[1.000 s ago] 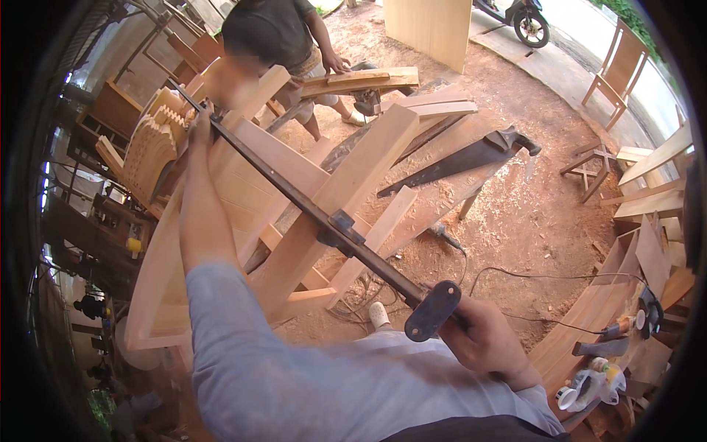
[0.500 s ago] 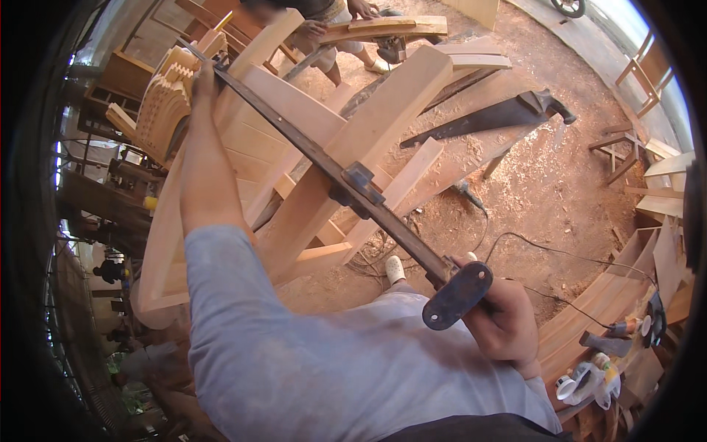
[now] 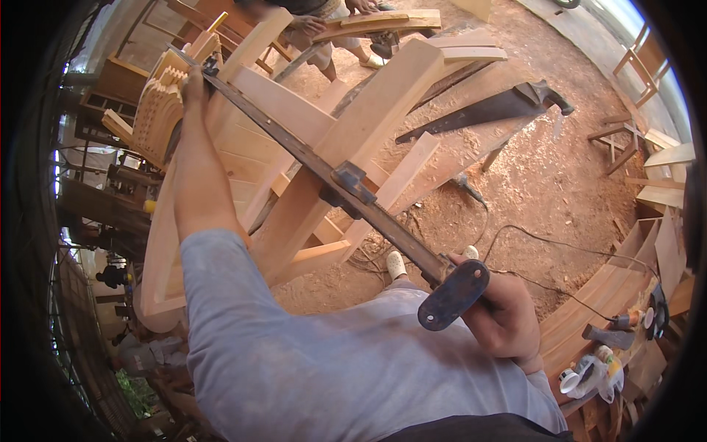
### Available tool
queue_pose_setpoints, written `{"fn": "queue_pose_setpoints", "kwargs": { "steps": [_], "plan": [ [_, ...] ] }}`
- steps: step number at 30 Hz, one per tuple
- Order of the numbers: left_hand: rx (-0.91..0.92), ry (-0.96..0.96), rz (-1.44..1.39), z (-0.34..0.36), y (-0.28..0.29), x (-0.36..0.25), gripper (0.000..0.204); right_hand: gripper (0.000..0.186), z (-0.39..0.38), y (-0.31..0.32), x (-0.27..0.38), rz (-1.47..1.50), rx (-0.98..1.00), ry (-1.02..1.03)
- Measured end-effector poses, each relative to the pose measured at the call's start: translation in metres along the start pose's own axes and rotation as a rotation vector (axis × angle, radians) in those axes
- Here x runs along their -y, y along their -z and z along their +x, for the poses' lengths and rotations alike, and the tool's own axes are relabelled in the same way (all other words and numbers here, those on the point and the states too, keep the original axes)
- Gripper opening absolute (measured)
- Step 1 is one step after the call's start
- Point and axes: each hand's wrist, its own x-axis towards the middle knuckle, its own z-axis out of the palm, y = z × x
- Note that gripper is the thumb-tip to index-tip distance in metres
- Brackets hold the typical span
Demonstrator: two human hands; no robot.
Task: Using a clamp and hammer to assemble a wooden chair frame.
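Observation:
A long dark metal bar clamp (image 3: 287, 140) lies slantwise across a pale wooden frame (image 3: 302, 206). My left hand (image 3: 194, 87), arm stretched out, is closed around the clamp's far end at the upper left. Close to my body, my right hand (image 3: 507, 313) grips the near end, behind an oval metal end plate (image 3: 454, 295) with two holes; that plate hides part of the fingers. A sliding jaw block (image 3: 353, 183) sits midway along the bar, over a thick wooden beam (image 3: 383, 107) of the frame.
A handsaw (image 3: 486, 110) rests on a board right of the frame. Beyond, a co-worker's hands (image 3: 309, 26) are at a curved wooden piece (image 3: 379, 23). Stacked curved parts (image 3: 158, 110) stand left. A power cord (image 3: 545, 239) crosses the shavings-strewn floor toward an angle grinder (image 3: 630, 322).
The clamp and both hands have shifted slightly left in the picture, along with the whole view. My grip on both ends stays the same.

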Motion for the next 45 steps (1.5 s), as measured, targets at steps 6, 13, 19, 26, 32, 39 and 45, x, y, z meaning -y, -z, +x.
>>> {"fn": "queue_pose_setpoints", "kwargs": {
  "steps": [6, 13, 19, 26, 32, 39, 45],
  "plan": [
    [0.089, 0.158, -0.385, 0.002, -0.003, -0.003, 0.031, 0.051, 0.0, 0.0, 0.001, 0.007, 0.004, 0.015],
    [0.143, 0.231, -0.506, -0.004, -0.004, -0.009, 0.029, 0.051, 0.0, -0.001, 0.003, 0.004, 0.015, 0.024],
    [0.164, 0.234, -0.365, -0.002, -0.002, -0.013, 0.03, 0.05, -0.002, -0.001, 0.008, 0.006, 0.042, -0.009],
    [0.186, 0.204, -0.361, 0.008, -0.007, 0.006, 0.042, 0.052, -0.003, -0.004, 0.013, -0.011, 0.045, -0.021],
    [0.366, 0.231, -0.657, 0.035, -0.021, 0.038, 0.066, 0.056, -0.004, -0.004, 0.005, 0.054, 0.019, 0.011],
    [0.309, -0.249, 0.474, -0.17, 0.061, -0.21, 0.065, 0.057, -0.005, 0.007, -0.009, -0.045, 0.077, 0.176],
    [0.815, -0.987, -0.153, -0.429, 0.091, -0.386, 0.043, 0.055, -0.001, 0.004, -0.019, -0.027, 0.115, 0.201]
  ]
}}
